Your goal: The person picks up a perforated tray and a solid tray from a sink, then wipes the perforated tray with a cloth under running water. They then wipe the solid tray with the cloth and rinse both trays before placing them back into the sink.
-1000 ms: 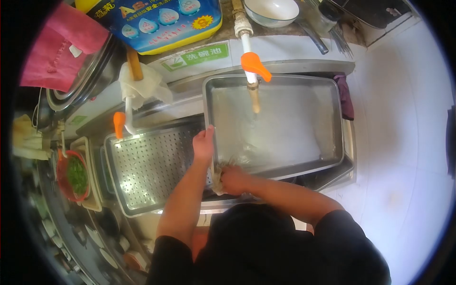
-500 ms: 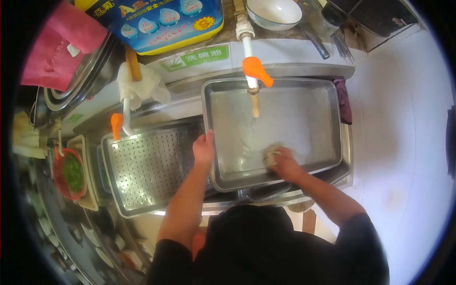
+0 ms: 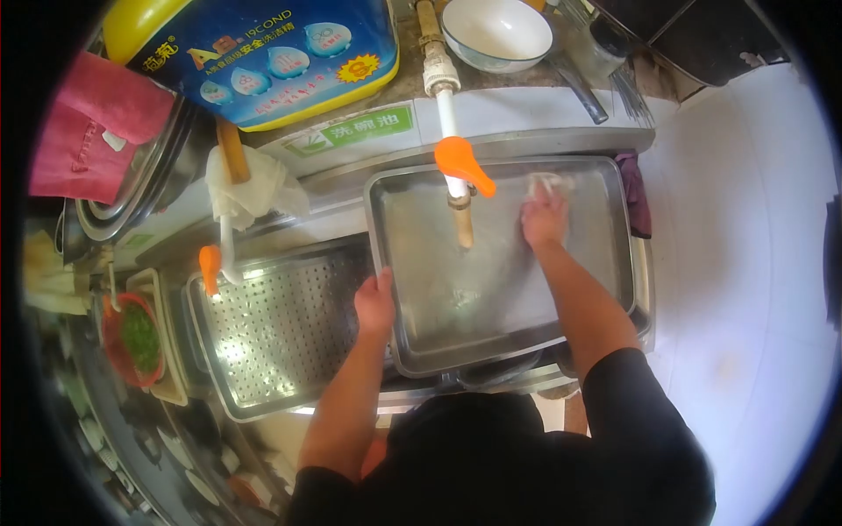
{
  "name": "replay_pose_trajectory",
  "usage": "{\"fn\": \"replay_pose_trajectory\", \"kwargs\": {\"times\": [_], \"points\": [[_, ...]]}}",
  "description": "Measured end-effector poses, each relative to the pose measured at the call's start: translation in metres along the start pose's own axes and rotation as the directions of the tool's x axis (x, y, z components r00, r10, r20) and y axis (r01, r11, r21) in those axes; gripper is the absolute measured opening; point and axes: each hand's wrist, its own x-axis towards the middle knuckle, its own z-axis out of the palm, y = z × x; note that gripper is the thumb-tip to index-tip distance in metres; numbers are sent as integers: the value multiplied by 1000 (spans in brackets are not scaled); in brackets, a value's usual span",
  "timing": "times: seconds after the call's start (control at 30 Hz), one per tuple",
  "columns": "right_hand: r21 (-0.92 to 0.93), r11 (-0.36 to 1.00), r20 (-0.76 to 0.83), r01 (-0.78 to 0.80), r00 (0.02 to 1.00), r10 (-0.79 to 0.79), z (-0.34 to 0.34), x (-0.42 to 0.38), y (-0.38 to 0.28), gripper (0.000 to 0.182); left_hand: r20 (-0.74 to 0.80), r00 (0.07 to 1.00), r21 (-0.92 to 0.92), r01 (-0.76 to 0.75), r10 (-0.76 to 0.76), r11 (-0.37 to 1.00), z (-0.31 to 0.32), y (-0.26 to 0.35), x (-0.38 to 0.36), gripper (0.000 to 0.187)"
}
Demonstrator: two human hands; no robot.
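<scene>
A deep rectangular metal tray (image 3: 430, 324) rests over the sink under the tap. My left hand (image 3: 375, 304) is closed around its left rim, thumb on the edge. Inside the tray, near the far right corner, my right hand (image 3: 545, 219) presses a pale, wet-looking cloth (image 3: 553, 183) against the metal; the cloth is blurred and partly covered by the fingers. The tap (image 3: 463, 165), with an orange lever, hangs over the tray, its spout pointing down at the tray floor.
A perforated metal tray (image 3: 281, 329) lies to the left, beneath a second tap (image 3: 210, 267). Behind the sink stand a blue detergent jug (image 3: 263, 66) and a white bowl (image 3: 497, 33). A purple cloth (image 3: 633, 197) hangs at right. Far left is a red basket of greens (image 3: 139, 340).
My right hand has moved with the cloth from the near middle of the tray to its far right part. My left hand keeps its hold on the rim. The view has shifted slightly.
</scene>
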Motion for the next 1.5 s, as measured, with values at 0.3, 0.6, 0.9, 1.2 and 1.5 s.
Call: {"fn": "replay_pose_trajectory", "kwargs": {"times": [0.3,0.6,0.9,1.2,1.5], "points": [[327,-831,671,-451,730,-132,-49,70,-140,28,14,1000,-51,25,-24,998,6,-3,-1,51],[432,-579,862,-692,506,38,-42,99,-85,13,21,999,-40,43,-42,998,4,-2,-1,50],[653,-597,597,-466,802,27,14,77,-82,30,67,998,29,19,-20,999,10,-14,-2,48],[756,100,654,-646,745,-133,-121,-5,-243,40,29,999,-175,34,-29,984,11,-9,-3,59],[847,528,300,67,760,-577,-96,-167,-199,33,-3,999,-412,33,-38,911,11,-5,-4,57]]}}
